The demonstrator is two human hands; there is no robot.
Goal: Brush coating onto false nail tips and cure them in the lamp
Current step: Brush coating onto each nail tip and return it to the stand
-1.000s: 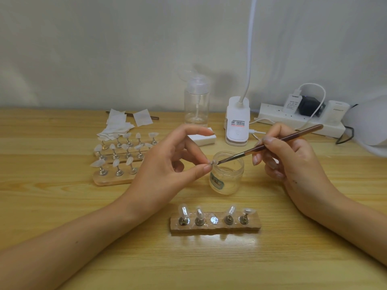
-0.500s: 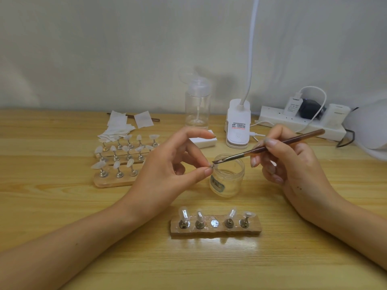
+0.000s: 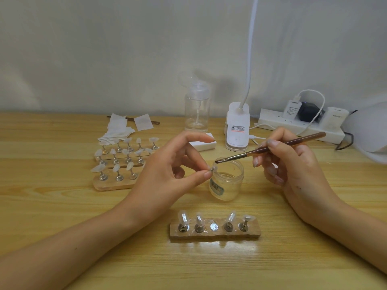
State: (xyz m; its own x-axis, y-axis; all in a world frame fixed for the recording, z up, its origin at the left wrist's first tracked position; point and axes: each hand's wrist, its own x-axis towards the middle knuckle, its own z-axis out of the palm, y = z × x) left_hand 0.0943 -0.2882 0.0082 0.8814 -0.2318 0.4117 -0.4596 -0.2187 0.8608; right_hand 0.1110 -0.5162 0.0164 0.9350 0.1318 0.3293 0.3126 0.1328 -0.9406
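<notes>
A small pale false nail tip on a metal stand [image 3: 212,169] is pinched between the thumb and a curled finger of the left hand [image 3: 165,174], whose forefinger is raised, just beside the rim of an open clear plastic jar [image 3: 227,185]. The right hand [image 3: 293,164] grips a thin brown-handled brush [image 3: 238,156], with its bristles over the jar's rim near the tip. Nearer the person, a rough wooden block [image 3: 215,235] holds four more tips. Three wooden holders of tips [image 3: 117,183] stand to the left, and a white clip lamp [image 3: 237,130] stands behind the jar.
</notes>
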